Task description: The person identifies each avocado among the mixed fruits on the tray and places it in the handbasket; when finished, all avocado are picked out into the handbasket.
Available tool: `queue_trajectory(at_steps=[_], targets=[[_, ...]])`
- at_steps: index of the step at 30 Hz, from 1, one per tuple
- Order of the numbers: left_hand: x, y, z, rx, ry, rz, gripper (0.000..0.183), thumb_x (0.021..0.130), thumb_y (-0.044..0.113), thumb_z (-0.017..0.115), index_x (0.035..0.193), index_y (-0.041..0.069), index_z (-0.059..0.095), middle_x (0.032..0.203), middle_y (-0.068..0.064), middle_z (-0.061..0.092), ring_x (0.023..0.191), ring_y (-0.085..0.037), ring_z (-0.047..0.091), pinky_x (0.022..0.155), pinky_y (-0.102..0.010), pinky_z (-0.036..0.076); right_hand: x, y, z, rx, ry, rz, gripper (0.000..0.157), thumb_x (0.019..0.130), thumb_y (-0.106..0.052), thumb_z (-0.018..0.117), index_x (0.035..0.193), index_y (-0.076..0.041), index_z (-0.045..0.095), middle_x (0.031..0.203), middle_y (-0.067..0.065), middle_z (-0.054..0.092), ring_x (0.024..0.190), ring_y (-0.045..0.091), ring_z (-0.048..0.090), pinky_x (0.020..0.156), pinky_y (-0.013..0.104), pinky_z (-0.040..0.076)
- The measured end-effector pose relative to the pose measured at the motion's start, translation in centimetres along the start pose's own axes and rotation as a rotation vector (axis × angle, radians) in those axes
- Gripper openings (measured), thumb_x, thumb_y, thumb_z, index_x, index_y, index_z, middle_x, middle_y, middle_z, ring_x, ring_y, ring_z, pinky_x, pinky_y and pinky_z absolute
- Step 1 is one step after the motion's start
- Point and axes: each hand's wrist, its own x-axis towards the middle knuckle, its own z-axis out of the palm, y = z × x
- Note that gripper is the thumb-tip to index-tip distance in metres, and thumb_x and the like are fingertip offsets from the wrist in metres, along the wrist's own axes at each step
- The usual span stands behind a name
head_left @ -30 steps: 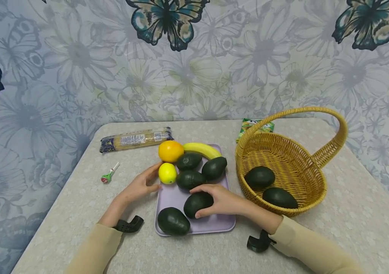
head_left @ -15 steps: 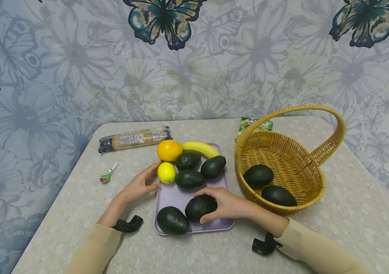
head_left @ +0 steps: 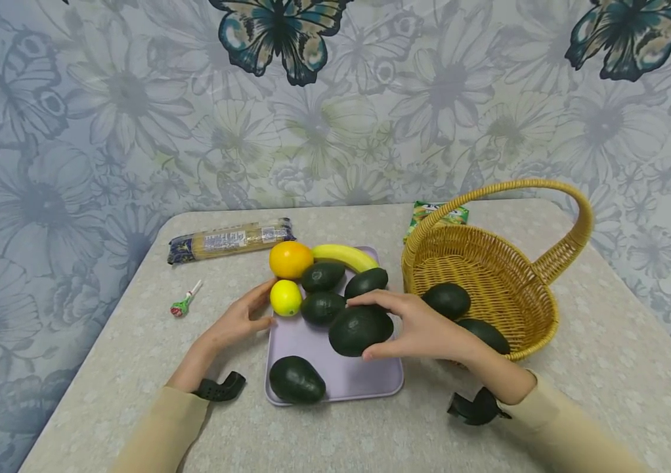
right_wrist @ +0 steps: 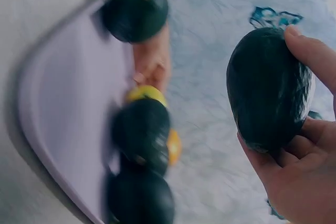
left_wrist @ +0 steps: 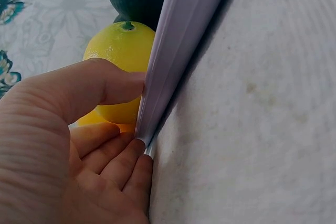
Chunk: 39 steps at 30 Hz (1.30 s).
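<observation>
My right hand (head_left: 415, 325) grips a dark green avocado (head_left: 361, 330) between thumb and fingers, raised over the lilac tray (head_left: 359, 381). In the right wrist view, the held avocado (right_wrist: 268, 90) appears clear of the tray. My left hand (head_left: 243, 320) rests at the tray's left edge, thumb and fingertips against the rim (left_wrist: 176, 40), beside a yellow lemon (head_left: 285, 297). Another avocado (head_left: 297, 380) lies at the tray's near left corner. Farther back on it are an orange (head_left: 291, 260), a banana (head_left: 344, 256) and 3 avocados (head_left: 322, 276).
To the right of the tray stands a wicker basket (head_left: 524, 282) with a tall handle and two avocados (head_left: 446, 301) inside. Behind it lies a green packet (head_left: 421, 213). A pasta pack (head_left: 232, 241) and a lollipop (head_left: 184, 302) are at the left. The patterned wall closes off the back.
My right hand has lifted the avocado from the near part of the tray, first shifting it slightly toward the near edge, then up. My left hand has stayed at the rim.
</observation>
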Motion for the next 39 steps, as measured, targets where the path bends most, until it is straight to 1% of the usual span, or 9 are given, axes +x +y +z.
queue_trajectory(at_steps=[3, 7, 10, 17, 21, 25, 29, 33, 39], targets=[[0.0, 0.0, 0.0, 0.011, 0.009, -0.002, 0.079, 0.086, 0.005, 0.065, 0.151, 0.005, 0.019, 0.153, -0.018, 0.021, 0.136, -0.037, 0.025, 0.11, -0.05, 0.023, -0.3, -0.5, -1.5, -0.024, 0.035, -0.037, 0.067, 0.074, -0.033, 0.081, 0.133, -0.019, 0.053, 0.131, -0.01, 0.053, 0.115, 0.012, 0.052, 0.092, 0.036, 0.048], [-0.1, 0.0, 0.0, 0.026, 0.019, 0.001, 0.079, 0.086, 0.005, 0.064, 0.15, 0.004, 0.019, 0.153, -0.019, 0.021, 0.136, -0.038, 0.025, 0.11, -0.051, 0.023, -1.0, -0.9, -3.4, -0.051, 0.08, -0.036, 0.067, 0.074, -0.03, 0.081, 0.134, -0.022, 0.052, 0.129, -0.009, 0.054, 0.109, 0.013, 0.055, 0.083, 0.036, 0.051], [-0.1, 0.2, 0.1, 0.02, 0.013, 0.005, 0.078, 0.086, 0.004, 0.064, 0.15, 0.004, 0.019, 0.153, -0.019, 0.021, 0.136, -0.038, 0.025, 0.11, -0.051, 0.023, -1.9, -0.8, -4.4, -0.026, 0.106, -0.041, 0.068, 0.073, -0.023, 0.082, 0.134, -0.019, 0.052, 0.129, -0.005, 0.054, 0.113, 0.015, 0.054, 0.089, 0.036, 0.05], [-0.1, 0.3, 0.1, 0.007, 0.001, -0.004, 0.079, 0.087, 0.004, 0.064, 0.151, 0.007, 0.019, 0.153, -0.016, 0.02, 0.137, -0.036, 0.024, 0.111, -0.049, 0.022, -4.9, 0.3, -6.7, 0.015, 0.191, -0.055, 0.069, 0.072, -0.004, 0.081, 0.134, -0.007, 0.051, 0.13, 0.003, 0.055, 0.114, 0.016, 0.053, 0.095, 0.024, 0.045], [-0.2, 0.5, 0.0, 0.008, 0.007, -0.009, 0.078, 0.087, 0.004, 0.064, 0.151, 0.007, 0.02, 0.153, -0.016, 0.022, 0.137, -0.036, 0.024, 0.111, -0.05, 0.022, -6.4, 1.2, -8.4, -0.049, 0.25, 0.024, 0.067, 0.073, -0.002, 0.079, 0.134, -0.009, 0.051, 0.128, 0.003, 0.055, 0.111, 0.011, 0.054, 0.095, 0.017, 0.042], [-0.3, 0.6, 0.0, 0.003, 0.018, -0.015, 0.078, 0.086, 0.004, 0.064, 0.151, 0.007, 0.021, 0.152, -0.016, 0.025, 0.136, -0.036, 0.026, 0.11, -0.051, 0.023, -7.6, 2.4, -10.0, -0.091, 0.283, 0.174, 0.063, 0.078, -0.007, 0.077, 0.134, -0.012, 0.051, 0.129, 0.003, 0.053, 0.11, 0.01, 0.052, 0.092, 0.012, 0.04], [-0.3, 0.6, 0.1, -0.005, 0.017, -0.023, 0.077, 0.086, 0.004, 0.065, 0.15, 0.008, 0.023, 0.153, -0.015, 0.024, 0.136, -0.036, 0.026, 0.111, -0.051, 0.022, -8.9, 4.0, -11.3, -0.177, 0.289, 0.304, 0.061, 0.081, -0.017, 0.076, 0.136, -0.012, 0.049, 0.131, 0.008, 0.051, 0.108, 0.018, 0.053, 0.084, 0.015, 0.043], [-0.2, 0.6, 0.1, -0.005, 0.015, -0.032, 0.077, 0.086, 0.006, 0.065, 0.151, 0.009, 0.023, 0.153, -0.013, 0.024, 0.136, -0.035, 0.026, 0.111, -0.051, 0.021, -10.1, 5.7, -12.0, -0.274, 0.296, 0.356, 0.062, 0.081, -0.023, 0.076, 0.136, -0.011, 0.049, 0.128, 0.011, 0.054, 0.102, 0.023, 0.056, 0.076, 0.022, 0.048], [-0.2, 0.7, 0.1, -0.017, 0.011, -0.031, 0.077, 0.086, 0.004, 0.065, 0.151, 0.009, 0.023, 0.153, -0.014, 0.024, 0.137, -0.035, 0.025, 0.111, -0.05, 0.022, -11.0, 7.1, -12.5, -0.366, 0.251, 0.353, 0.063, 0.08, -0.027, 0.077, 0.133, -0.006, 0.051, 0.119, 0.013, 0.058, 0.093, 0.024, 0.059, 0.073, 0.032, 0.05]])
